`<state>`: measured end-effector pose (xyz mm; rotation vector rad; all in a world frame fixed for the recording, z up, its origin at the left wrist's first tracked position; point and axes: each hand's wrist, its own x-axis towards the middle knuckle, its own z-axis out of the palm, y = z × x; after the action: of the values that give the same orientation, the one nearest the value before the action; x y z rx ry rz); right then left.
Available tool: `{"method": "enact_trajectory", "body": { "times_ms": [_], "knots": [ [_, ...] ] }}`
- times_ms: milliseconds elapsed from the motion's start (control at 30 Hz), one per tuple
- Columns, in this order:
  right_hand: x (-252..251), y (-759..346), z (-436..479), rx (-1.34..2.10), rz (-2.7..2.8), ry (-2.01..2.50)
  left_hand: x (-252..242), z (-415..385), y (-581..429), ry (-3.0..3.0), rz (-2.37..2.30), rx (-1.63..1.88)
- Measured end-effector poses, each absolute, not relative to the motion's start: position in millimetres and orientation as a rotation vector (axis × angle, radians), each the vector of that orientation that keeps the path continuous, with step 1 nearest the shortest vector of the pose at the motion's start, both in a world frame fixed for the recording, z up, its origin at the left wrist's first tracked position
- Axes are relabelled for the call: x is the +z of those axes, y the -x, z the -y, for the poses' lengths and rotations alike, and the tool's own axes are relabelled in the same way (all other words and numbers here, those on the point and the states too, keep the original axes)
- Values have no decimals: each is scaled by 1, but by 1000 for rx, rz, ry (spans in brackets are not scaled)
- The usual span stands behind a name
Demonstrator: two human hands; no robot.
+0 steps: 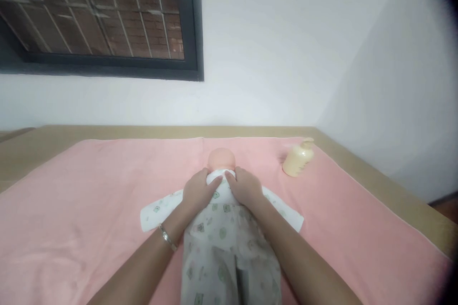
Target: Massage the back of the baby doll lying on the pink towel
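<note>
A baby doll (222,158) lies on the pink sheet, its smooth, bald head pointing away from me. It wears a white top (222,194) and matching trousers (214,267), both printed with small green and grey figures. The sleeves spread out to both sides. My left hand (200,189) grips the doll at its left-side shoulder in view, thumb lying on the top near the neck. On the other shoulder my right hand (246,186) does the same, and the two thumbs nearly meet. The fingers curl down beside the doll and are partly hidden.
A cream baby bottle (297,159) with a handle-like top leans on the pink sheet (107,190) at the right. Beyond the sheet runs a tan edge (161,132) along the white wall. A dark-framed window (195,24) with bars is at upper left.
</note>
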<state>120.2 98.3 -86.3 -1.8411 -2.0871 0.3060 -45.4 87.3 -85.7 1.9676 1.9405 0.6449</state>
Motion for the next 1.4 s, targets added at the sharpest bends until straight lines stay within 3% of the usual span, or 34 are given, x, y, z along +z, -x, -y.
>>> {"method": "enact_trajectory", "body": {
  "times_ms": [667,1000,1167,1267,1400],
  "knots": [
    [-77,-128,-99,416,2166,1802,-81,-86,49,-2015,-1880,646],
    [-36,-142,-62,466,2425,1669,-57,-31,24,-2510,-2017,273],
    [-12,-164,-56,607,2405,1503,-52,4,-1,-2884,-1562,464],
    [-13,-161,-63,458,2206,1280,-58,20,-16,-3061,-1200,538],
    [-41,-141,-81,285,2242,837,-74,27,-28,-3226,-1134,408]
  ]
}}
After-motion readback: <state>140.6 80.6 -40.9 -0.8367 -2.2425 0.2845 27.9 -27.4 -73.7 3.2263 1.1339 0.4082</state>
